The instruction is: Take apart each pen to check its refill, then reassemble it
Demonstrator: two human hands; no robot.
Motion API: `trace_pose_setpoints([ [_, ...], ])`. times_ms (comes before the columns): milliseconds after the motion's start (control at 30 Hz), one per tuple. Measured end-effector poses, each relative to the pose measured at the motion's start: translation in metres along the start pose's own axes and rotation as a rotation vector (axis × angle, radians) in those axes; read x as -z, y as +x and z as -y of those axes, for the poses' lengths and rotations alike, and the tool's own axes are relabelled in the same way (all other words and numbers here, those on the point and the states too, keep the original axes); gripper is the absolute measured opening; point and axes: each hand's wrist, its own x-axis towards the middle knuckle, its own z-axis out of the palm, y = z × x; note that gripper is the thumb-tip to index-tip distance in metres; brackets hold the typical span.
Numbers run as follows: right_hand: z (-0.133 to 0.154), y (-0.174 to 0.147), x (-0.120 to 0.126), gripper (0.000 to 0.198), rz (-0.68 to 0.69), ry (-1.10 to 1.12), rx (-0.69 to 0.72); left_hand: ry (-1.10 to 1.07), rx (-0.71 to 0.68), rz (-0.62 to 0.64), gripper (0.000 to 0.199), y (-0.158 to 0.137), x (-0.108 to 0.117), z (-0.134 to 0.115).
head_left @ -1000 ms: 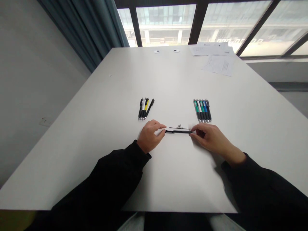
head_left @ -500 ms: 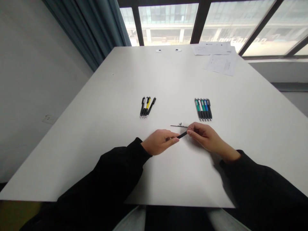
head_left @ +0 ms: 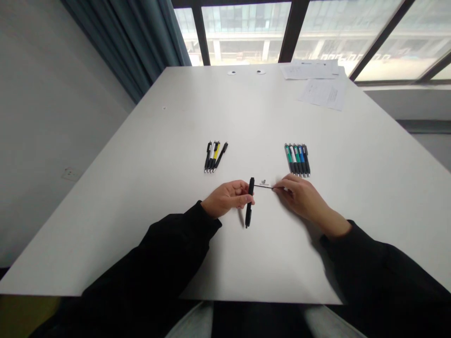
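Note:
My left hand [head_left: 227, 198] grips a black pen barrel [head_left: 250, 202] and holds it nearly upright just above the white table [head_left: 176, 141]. My right hand [head_left: 299, 196] pinches one end of a thin black refill [head_left: 262, 186] that lies on the table and points left toward the barrel. A small silvery part [head_left: 263, 181] rests just behind the refill.
A group of black, white and yellow pens [head_left: 214, 156] lies to the left behind my hands. A row of green, blue and black pens [head_left: 298, 159] lies to the right. Loose paper sheets [head_left: 322, 91] and two small round discs [head_left: 245, 72] sit at the far edge.
The left hand took the pen barrel alone and turned it from lying across to nearly upright. The right hand let go of the barrel and moved back to the refill.

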Motion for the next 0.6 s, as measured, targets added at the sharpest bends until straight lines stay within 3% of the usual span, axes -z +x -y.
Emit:
trace_pose_setpoints([
  [133, 0.007, -0.001, 0.000, 0.021, 0.065, -0.092, 0.027, -0.018, -0.017, 0.025, 0.040, 0.000, 0.003, 0.003],
  [233, 0.009, -0.003, 0.003, 0.019, 0.057, -0.013, 0.046, -0.035, -0.029, 0.050, 0.041, -0.001, 0.005, 0.005],
  [300, 0.011, -0.005, 0.006, 0.016, 0.027, 0.150, -0.032, -0.051, -0.031, 0.093, 0.041, -0.003, 0.004, 0.004],
  [433, 0.014, -0.008, 0.013, 0.020, -0.002, 0.686, -0.257, -0.062, 0.003, 0.215, 0.039, -0.008, 0.001, -0.002],
  [600, 0.014, -0.009, 0.018, 0.015, -0.073, 1.144, -0.310, -0.035, 0.116, 0.323, 0.041, -0.013, 0.000, -0.006],
])
